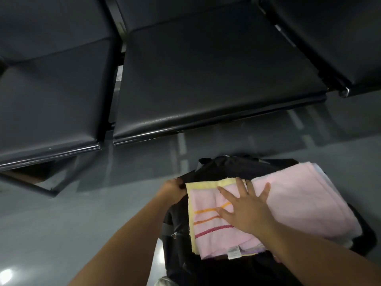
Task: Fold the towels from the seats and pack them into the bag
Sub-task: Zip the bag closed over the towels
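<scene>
A person's right hand [245, 209] lies flat on a folded striped towel [208, 221] over the mouth of a black bag [214, 168], its fingers [241, 187] spread and gripping nothing; off its thumb side, the left hand [174, 186] pinches the bag's rim; a plain pink towel [305, 203] lies just past the little finger; dark seats [206, 79] stand well ahead of the fingertips; pressing evenly while the rim is held wide should sink the stack without undoing its folds.

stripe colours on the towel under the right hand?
Two orange stripes and one dark pink, on a pink towel with a pale yellow border. Head view.
</scene>
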